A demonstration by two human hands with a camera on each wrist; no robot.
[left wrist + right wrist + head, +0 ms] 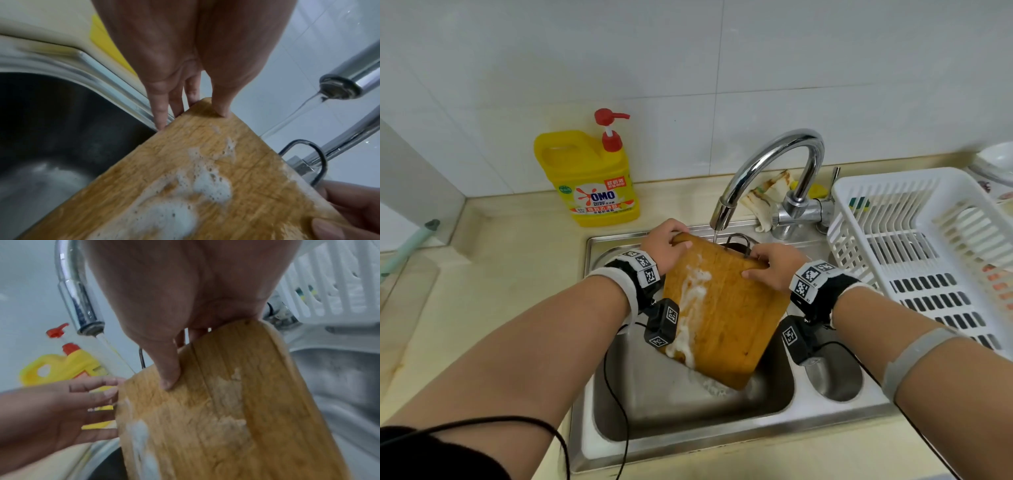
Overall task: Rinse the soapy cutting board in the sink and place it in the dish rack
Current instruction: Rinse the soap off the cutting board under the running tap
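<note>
A wooden cutting board (726, 315) with white soap foam (693, 298) down its left side stands tilted in the steel sink (688, 428), its lower corner on the sink floor. My left hand (666, 245) grips the top left corner, thumb on the face (221, 104) and fingers behind. My right hand (774, 265) grips the top right corner, thumb pressed on the face (168, 376). The chrome faucet (767, 168) runs a thin stream (715, 236) onto the board's top edge by its wire hanging loop (738, 240). The white dish rack (928, 250) sits right of the sink.
A yellow dish soap bottle (592, 178) with a red pump stands on the counter behind the sink's left. A stained cloth (767, 195) lies behind the faucet. Bowls (996, 161) sit beyond the rack. A small round side basin (832, 380) lies right of the board.
</note>
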